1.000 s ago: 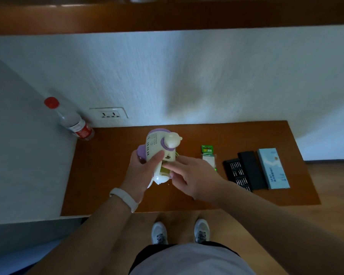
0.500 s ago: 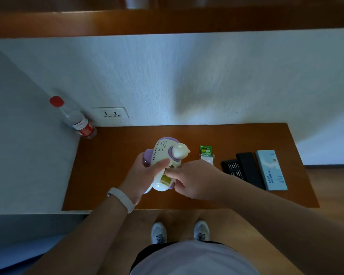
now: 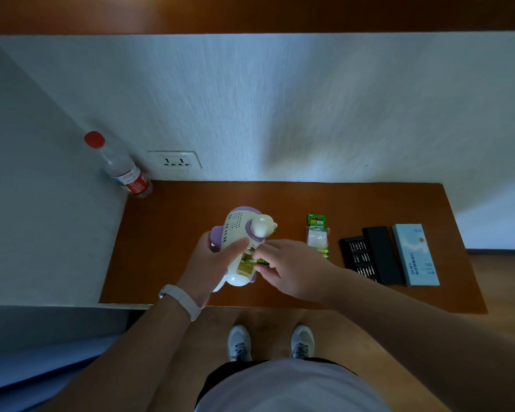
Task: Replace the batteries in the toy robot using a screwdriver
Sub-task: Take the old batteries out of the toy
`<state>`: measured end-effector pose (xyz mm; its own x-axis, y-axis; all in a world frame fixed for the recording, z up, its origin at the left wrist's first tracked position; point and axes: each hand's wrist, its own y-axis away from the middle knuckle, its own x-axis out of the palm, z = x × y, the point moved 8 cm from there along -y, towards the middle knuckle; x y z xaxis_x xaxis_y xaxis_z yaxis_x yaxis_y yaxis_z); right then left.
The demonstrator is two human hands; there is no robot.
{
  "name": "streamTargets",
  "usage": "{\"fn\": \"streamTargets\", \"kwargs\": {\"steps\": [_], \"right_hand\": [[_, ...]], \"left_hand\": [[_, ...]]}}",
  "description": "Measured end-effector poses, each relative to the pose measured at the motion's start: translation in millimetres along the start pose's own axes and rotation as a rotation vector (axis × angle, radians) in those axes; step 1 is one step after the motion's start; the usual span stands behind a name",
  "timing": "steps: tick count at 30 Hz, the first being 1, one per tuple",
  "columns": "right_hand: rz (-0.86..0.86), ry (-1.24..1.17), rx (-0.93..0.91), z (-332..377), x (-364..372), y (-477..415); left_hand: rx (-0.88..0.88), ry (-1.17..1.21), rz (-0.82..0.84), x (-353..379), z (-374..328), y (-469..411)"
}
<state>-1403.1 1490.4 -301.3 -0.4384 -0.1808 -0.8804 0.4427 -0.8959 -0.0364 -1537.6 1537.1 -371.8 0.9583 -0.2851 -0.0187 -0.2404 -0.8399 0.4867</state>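
Left hand (image 3: 217, 258) wraps around the toy robot (image 3: 241, 242), holding it off the wooden desk (image 3: 173, 233) with its back turned up toward me, thumb laid across the cream shell. My right hand (image 3: 283, 263) is half curled, index and thumb pinched on a green battery (image 3: 257, 261) right at the open battery bay, where yellow-green shows inside the housing. I cannot tell whether that cell is going in or coming out, nor where the cover is. My read is that we are at the battery-swapping step, with the cover already off. Next I need the cell seated flat, matching the polarity marks. The battery pack (image 3: 318, 234) lies just right of the toy, and the screwdriver bit set (image 3: 359, 257) sits farther right, untouched.
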Motion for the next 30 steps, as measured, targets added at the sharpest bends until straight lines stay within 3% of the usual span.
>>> {"fn": "streamTargets", "kwargs": {"steps": [8, 14, 24, 30], "right_hand": [[0.008, -0.11, 0.311, -29.4, 31.6, -5.1], [-0.005, -0.291, 0.614, -70.7, 67.2, 12.3], [-0.042, -0.143, 0.81, -118.4, 101.4, 20.1], [-0.043, -0.113, 0.813, -129.5, 113.9, 0.9]], "left_hand": [[-0.079, 0.299, -0.082, -33.0, 31.5, -16.9], [-0.06, 0.373, -0.071, -66.6, 46.7, -29.0], [-0.046, 0.413, -0.022, -84.0, 63.7, -44.5], [-0.047, 0.473, 0.058, -86.8, 66.4, -44.9]]}}
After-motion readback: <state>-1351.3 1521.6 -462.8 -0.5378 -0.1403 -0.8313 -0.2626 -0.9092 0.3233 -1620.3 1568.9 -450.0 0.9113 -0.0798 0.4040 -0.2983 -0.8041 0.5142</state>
